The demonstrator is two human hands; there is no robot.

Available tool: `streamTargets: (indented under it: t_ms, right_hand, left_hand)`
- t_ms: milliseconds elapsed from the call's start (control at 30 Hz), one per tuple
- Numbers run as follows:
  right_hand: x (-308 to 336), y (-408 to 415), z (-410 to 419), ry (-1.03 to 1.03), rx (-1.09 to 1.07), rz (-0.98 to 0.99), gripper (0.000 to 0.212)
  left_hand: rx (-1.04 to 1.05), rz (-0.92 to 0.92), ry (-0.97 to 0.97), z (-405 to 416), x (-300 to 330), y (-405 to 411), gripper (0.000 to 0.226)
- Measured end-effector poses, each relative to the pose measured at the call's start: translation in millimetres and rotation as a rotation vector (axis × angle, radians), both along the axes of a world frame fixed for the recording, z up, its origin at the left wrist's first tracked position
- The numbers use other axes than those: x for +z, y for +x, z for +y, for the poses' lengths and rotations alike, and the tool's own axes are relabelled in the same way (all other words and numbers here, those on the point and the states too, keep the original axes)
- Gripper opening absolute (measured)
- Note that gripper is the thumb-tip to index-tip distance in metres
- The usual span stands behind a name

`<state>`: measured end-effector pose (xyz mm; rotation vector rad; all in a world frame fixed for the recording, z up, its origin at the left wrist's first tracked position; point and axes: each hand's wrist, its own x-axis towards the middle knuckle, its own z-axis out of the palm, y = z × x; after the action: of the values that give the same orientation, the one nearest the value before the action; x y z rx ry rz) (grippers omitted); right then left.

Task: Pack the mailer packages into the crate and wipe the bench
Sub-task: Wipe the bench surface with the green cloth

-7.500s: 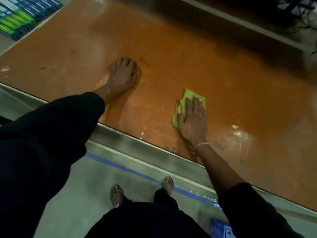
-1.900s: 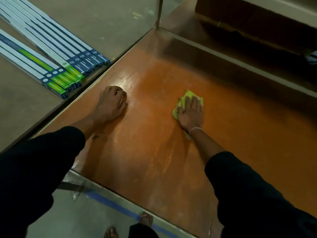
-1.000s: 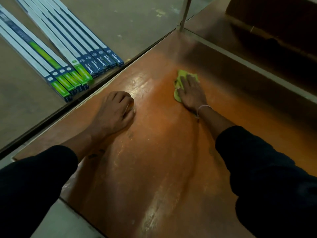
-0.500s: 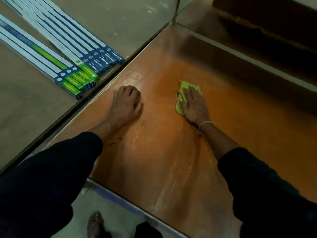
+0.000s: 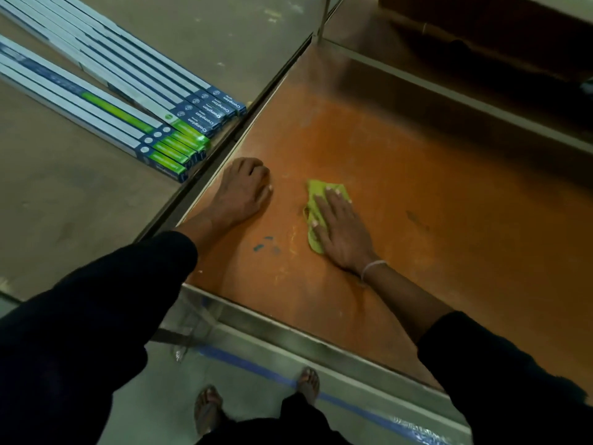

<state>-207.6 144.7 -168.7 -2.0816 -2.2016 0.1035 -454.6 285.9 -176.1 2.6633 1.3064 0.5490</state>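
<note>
**Wiping step in hand at the tabletop's left corner**

At the bottom of the frame, sandalled feet were seen on the floor beside a blue tape line, just below the metal front edge of the tabletop. Above that edge, small bluish marks lay on the orange surface, between the two forearms.

The right hand was pressed flat on a green cloth, its fingers straight and spread over the cloth rather than curled round it. The left hand was rested on the surface near the left edge, fingers loosely curled with nothing held, apparently as a brace.

The wiping step was judged to be in hand. The next move was judged to call for the cloth to be drawn toward the bluish marks, with pressure kept even so that the cloth would not bunch under the palm.

In the upper left of the frame, long blue, white and green boxes lay side by side on a grey surface beyond the tabletop's left edge. At the top right, a dim lower shelf was visible.

No crate and no mailer packages were in view, so nothing could be told of the crate's contents or of the packing step.
</note>
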Motion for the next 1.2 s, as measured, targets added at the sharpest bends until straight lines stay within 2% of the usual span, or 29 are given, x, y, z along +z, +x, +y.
streamTargets:
  t_ms: [33, 67, 100, 167, 200, 233, 333, 367, 400, 433, 533, 567, 600, 700, 733, 767, 900, 967, 1067, 1200]
  right_hand:
    - [-1, -1, -11, 0.004, 0.094, -0.016, 0.062]
    - [-1, 1, -17, 0.011, 0.09, -0.033, 0.061]
    - [-3, 5, -20, 0.029, -0.012, -0.042, 0.061]
    - [-3, 3, -26, 0.028, -0.372, -0.024, 0.067]
    - [-2, -8, -29, 0.018, -0.468, -0.013, 0.069]
    - [-2, -26, -35, 0.019, -0.436, -0.009, 0.069]
    - [2, -76, -73, 0.005, 0.097, -0.014, 0.062]
    - [5, -82, -85, -0.024, 0.23, -0.023, 0.061]
    - [6, -79, -91, -0.035, 0.27, -0.032, 0.061]
    - [5, -74, -92, -0.021, 0.208, -0.036, 0.061]
    - [2, -70, -93, 0.027, -0.343, -0.029, 0.063]
    - [2, -80, -95, 0.035, -0.426, -0.018, 0.064]
    - [2, -94, -99, 0.038, -0.385, -0.016, 0.064]
    - [3, -122, -119, -0.008, 0.103, -0.014, 0.062]
    - [6, -120, -120, -0.019, 0.177, -0.01, 0.062]
    - [5, -116, -118, -0.014, 0.164, -0.009, 0.061]
    - [1, -126, -102, 0.018, -0.249, -0.004, 0.061]
    - [0, -153, -98, 0.015, -0.157, -0.012, 0.063]
    - [1, -184, -91, -0.006, 0.197, -0.023, 0.062]
    - [0, -219, -52, -0.015, 0.26, -0.032, 0.061]
  left_hand:
    - [0.012, 0.0, 0.011, 0, -1, -11, 0.049]
    - [0.026, -0.003, 0.011, -1, -2, -21, 0.05]
    - [0.033, -0.004, 0.012, -3, -3, -29, 0.05]
    - [0.029, -0.002, 0.028, -8, -5, -39, 0.049]
    - [0.025, -0.003, 0.037, -11, -5, -42, 0.048]
    - [0.02, -0.004, 0.044, -13, -5, -44, 0.047]
    - [0.024, -0.029, 0.057, -17, -5, -45, 0.043]
    - [0.033, -0.043, 0.056, -18, -4, -45, 0.042]
    - [0.039, -0.052, 0.05, -19, -3, -45, 0.041]
    - [0.041, -0.058, 0.043, -20, -2, -46, 0.04]
    - [0.026, -0.066, 0.022, -23, -2, -50, 0.038]
    - [0.019, -0.075, 0.013, -24, -2, -51, 0.037]
    - [0.01, -0.089, 0.005, -25, -3, -53, 0.037]
    - [-0.035, -0.14, -0.037, -30, -6, -62, 0.04]
    - [-0.049, -0.162, -0.059, -33, -7, -67, 0.041]
    - [-0.057, -0.195, -0.079, -36, -8, -73, 0.041]
    - [-0.03, -0.446, -0.182, -61, -8, -102, 0.032]
    - [0.008, -0.584, -0.269, -77, -5, -117, 0.03]
    - [0.113, -0.755, -0.327, -96, 2, -143, 0.028]
    - [0.228, -0.897, -0.331, -114, 16, -179, 0.028]
